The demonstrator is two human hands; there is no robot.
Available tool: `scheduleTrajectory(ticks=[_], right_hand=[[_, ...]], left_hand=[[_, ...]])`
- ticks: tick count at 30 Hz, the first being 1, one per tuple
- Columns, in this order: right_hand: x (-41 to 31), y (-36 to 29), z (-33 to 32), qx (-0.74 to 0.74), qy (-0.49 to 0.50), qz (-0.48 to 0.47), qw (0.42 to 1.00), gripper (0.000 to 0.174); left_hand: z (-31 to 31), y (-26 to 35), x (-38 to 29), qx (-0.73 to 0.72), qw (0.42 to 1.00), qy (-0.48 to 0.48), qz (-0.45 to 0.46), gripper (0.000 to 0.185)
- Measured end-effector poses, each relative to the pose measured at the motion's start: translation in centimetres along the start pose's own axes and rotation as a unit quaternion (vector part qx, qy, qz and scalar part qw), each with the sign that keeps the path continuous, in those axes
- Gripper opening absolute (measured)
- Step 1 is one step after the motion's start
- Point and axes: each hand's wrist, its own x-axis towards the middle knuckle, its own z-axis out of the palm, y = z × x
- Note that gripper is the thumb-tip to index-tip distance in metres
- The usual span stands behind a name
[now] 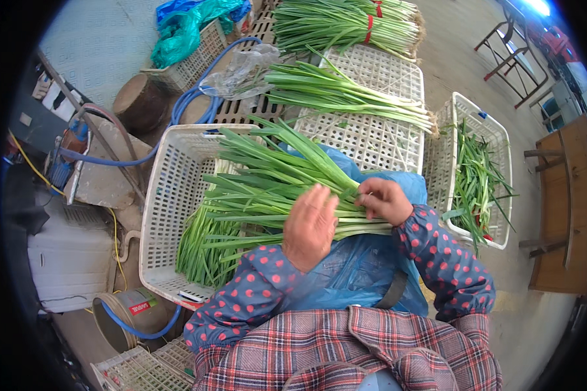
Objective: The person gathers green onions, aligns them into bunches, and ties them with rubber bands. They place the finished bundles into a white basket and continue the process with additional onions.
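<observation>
A loose pile of long green leafy stalks, like garlic greens or leeks [259,195], lies across my lap on a blue plastic sheet [357,273]. My left hand [310,227] rests over the stalks with its fingers extended, partly blurred. My right hand [384,200] has thumb and fingers pinched together at the pale end of the stalks, on a small piece of leaf. A smaller bunch [352,95] lies on an upturned white crate [372,141] in front. Beyond it are bundles tied with red bands [342,29].
A white crate [151,220] holding more greens stands at left. At right, another crate [506,195] holds loose leaves. A blue hose [176,110], a bucket [137,313], a crate with green plastic bags [181,39], a folding chair [511,54] and a wooden table [562,210] surround me.
</observation>
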Motion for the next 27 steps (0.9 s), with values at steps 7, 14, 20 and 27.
scheduleTrajectory(ticks=[7,14,20,27], right_hand=[[-2.1,2.5,-1.6,0.396,0.120,0.005,0.910,0.002],[-6.2,0.1,-9.4,0.467,0.342,-0.111,0.808,0.003],[-16.8,3.0,-24.7,-0.188,0.550,0.024,0.813,0.046],[-9.7,2.6,-6.5,-0.519,0.311,-0.066,0.793,0.040]], left_hand=[[3.5,-1.0,2.3,0.044,0.983,-0.175,0.026,0.061],[5.8,-1.2,0.7,0.137,0.955,-0.260,0.044,0.064],[5.3,-0.3,2.0,0.144,0.947,-0.287,0.030,0.067],[8.7,2.9,3.7,0.113,0.964,-0.227,0.079,0.078]])
